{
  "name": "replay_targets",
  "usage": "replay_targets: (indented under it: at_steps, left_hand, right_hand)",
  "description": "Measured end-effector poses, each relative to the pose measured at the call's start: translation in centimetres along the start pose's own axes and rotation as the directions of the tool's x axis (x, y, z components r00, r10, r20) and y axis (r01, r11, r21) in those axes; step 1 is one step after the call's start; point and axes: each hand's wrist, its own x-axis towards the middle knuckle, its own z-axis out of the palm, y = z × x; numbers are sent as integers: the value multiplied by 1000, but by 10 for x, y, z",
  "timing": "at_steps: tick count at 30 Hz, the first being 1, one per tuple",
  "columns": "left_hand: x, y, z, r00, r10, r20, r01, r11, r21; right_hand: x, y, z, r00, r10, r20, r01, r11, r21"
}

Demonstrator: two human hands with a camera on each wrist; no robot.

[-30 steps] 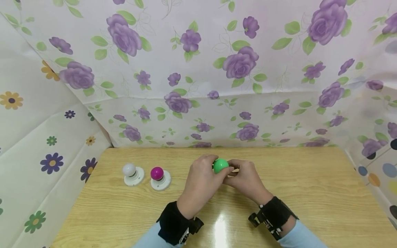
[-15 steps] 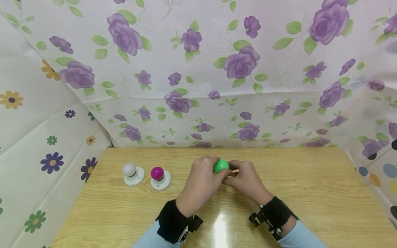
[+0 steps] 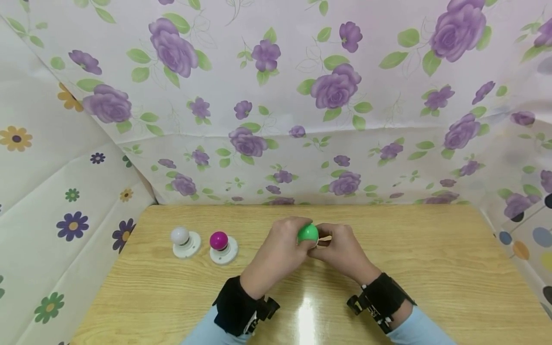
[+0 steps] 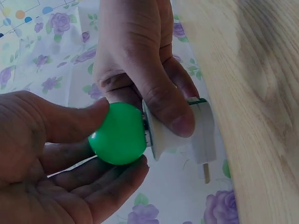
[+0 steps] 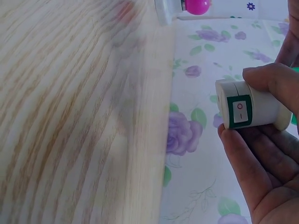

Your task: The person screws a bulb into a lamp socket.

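Observation:
A round green light bulb (image 3: 307,233) is gripped by my left hand (image 3: 280,247), thumb on one side and fingers on the other. My right hand (image 3: 342,249) pinches a white plug-in lamp socket (image 4: 175,135) just beside it. In the left wrist view the bulb's base sits at the socket's flared mouth, with a little metal thread showing between them. A metal prong (image 4: 206,173) sticks out of the socket's far end. The right wrist view shows a rocker switch (image 5: 240,112) with a green surround on the socket's side.
To the left on the wooden table (image 3: 172,297) stand two round white lamp holders, one with a white bulb (image 3: 179,235), the other with a magenta bulb (image 3: 218,241). A flowered cloth (image 3: 276,163) hangs along the table's back edge.
The left hand has turned slightly around the green bulb, its fingers and thumb shifting over the bulb. The right hand has stayed in place with the socket.

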Motion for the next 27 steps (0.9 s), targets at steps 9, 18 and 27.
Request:
replay_targets:
  at_steps: [9,18,27]
  left_hand:
    - [-1,1,4,975,-157,-157,159,987,4]
    - [-3,2,6,970,-164,-179,165,986,-10]
    - [-4,3,6,979,-143,-145,141,990,-21]
  right_hand:
    - [2,-2,2,999,-1,-38,1,1000,-18]
    - [1,-3,3,999,12,-33,-11,1000,15]
    - [0,-4,3,1000,-8,-30,9,1000,25]
